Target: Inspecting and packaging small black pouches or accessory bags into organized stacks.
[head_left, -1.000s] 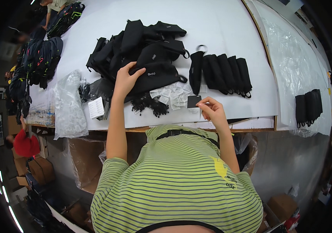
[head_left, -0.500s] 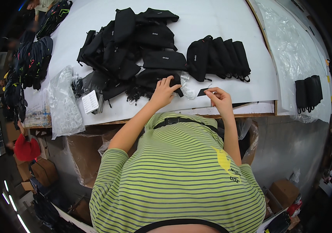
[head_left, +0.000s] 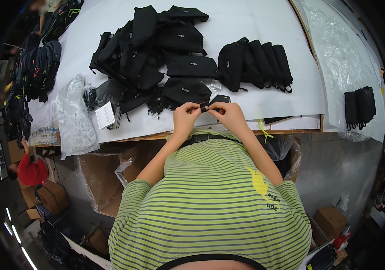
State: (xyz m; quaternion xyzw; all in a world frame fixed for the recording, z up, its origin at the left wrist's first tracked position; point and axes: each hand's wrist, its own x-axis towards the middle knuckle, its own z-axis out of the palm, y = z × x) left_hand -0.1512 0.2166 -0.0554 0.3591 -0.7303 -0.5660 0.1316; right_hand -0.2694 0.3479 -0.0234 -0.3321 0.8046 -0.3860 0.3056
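Note:
At the table's near edge both of my hands meet, fingertips almost touching. My left hand [head_left: 186,119] is closed in a pinch on the small dark end of a black pouch [head_left: 187,91], where a bit of orange shows. Opposite it, my right hand [head_left: 230,118] is closed, its thumb and finger pinched at the same spot. A black hang tag [head_left: 220,98] sticks out just above the right fingers; its string is too fine to make out. Beyond lies a crumple of clear plastic [head_left: 213,87].
Black pouches [head_left: 145,54] are heaped behind my hands, with a row [head_left: 266,65] at the right. Left are black cords [head_left: 156,105], a stack of white cards [head_left: 105,115] and clear plastic bags [head_left: 75,119]. Yellow-green strands [head_left: 265,129] hang at the table edge. A person in red [head_left: 32,171] is far left.
My right hand has moved left with the black hang tag to meet my left hand. The left hand has drawn slightly nearer and pinches the pouch's end. Yellow-green strands now show at the edge.

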